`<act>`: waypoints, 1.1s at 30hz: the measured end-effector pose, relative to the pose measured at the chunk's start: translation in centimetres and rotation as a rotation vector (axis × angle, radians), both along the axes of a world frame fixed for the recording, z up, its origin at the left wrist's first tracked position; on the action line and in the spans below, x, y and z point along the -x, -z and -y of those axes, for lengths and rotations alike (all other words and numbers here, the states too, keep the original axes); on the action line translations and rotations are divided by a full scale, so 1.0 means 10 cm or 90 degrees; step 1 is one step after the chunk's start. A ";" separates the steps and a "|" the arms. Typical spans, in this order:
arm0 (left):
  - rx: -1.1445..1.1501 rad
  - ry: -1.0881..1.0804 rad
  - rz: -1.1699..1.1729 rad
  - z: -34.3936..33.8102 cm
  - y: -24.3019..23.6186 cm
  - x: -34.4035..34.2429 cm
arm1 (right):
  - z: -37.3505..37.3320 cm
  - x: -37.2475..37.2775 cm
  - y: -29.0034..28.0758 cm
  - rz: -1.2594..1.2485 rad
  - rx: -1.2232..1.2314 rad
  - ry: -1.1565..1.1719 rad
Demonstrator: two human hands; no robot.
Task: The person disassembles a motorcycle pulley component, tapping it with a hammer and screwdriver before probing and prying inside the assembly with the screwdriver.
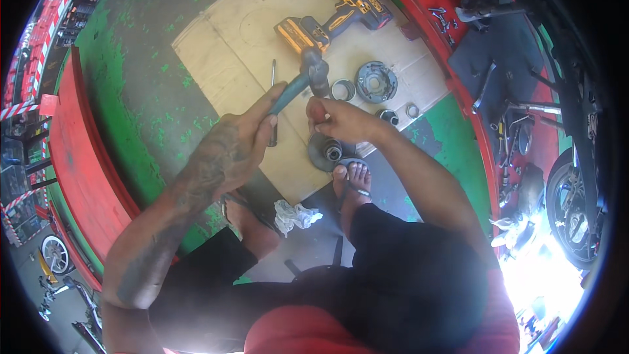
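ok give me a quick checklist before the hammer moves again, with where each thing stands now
1. Hammer held firmly: ok, left hand wrapped round the handle.
2. Right hand clear of the hammer head: not ok, fingers appear just below it.
3. Right hand's grip on a piece: cannot tell, fingers hide it.
4. Right foot well clear of the round flanged part: not ok, toes appear right by its edge.
5. Cordless power tool set down: ok, lying on the cardboard.

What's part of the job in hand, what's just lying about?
In the job, it seems:
- hammer, in the left hand
- flanged part, below the right hand

Probably just lying about:
- power tool
- screwdriver
- crumpled white scrap
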State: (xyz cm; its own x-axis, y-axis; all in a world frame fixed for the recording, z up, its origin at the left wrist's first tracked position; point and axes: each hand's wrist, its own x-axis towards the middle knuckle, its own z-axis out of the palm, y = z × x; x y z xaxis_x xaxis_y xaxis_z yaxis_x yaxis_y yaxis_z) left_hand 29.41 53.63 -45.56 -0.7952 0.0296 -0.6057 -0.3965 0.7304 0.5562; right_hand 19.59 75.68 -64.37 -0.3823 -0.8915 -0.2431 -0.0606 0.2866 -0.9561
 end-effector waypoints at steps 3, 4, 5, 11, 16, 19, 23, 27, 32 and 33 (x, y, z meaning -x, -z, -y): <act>0.038 -0.001 -0.019 0.08 0.13 -0.11 | 0.06 0.00 -0.03 0.023 -0.029 0.013; 0.052 -0.004 -0.024 0.11 0.15 -0.13 | 0.08 0.01 -0.04 0.031 -0.037 0.015; 0.024 -0.014 -0.069 0.14 0.11 -0.11 | 0.08 0.02 -0.05 0.032 -0.036 0.014; -0.113 -0.319 -0.347 0.18 -0.33 0.14 | -0.02 0.06 -0.02 0.050 -0.036 0.008; -0.010 -0.065 -0.084 0.19 0.31 -0.29 | 0.15 0.07 -0.06 0.033 -0.019 -0.018; -0.006 -0.060 -0.035 0.18 0.12 -0.17 | 0.09 0.04 -0.01 0.053 -0.023 -0.026; 0.000 -0.046 -0.023 0.14 0.13 -0.23 | 0.13 0.02 -0.06 0.045 -0.066 -0.021; -0.025 -0.022 -0.159 0.30 0.20 -0.17 | 0.19 0.07 -0.05 0.044 -0.063 -0.021; -0.143 -0.388 -0.381 0.19 -0.19 0.02 | 0.13 0.06 0.01 0.057 -0.059 -0.018; -0.094 -0.301 -0.316 0.20 -0.03 -0.09 | 0.18 0.07 0.00 0.056 -0.054 -0.025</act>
State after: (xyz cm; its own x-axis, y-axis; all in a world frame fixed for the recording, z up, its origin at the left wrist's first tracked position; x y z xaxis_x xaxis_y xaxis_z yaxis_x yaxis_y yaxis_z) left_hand 30.33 51.67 -45.25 -0.9244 -0.3345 -0.1834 -0.3265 0.4452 0.8338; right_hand 18.85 73.92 -64.38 -0.3206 -0.8802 -0.3499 0.0103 0.3662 -0.9305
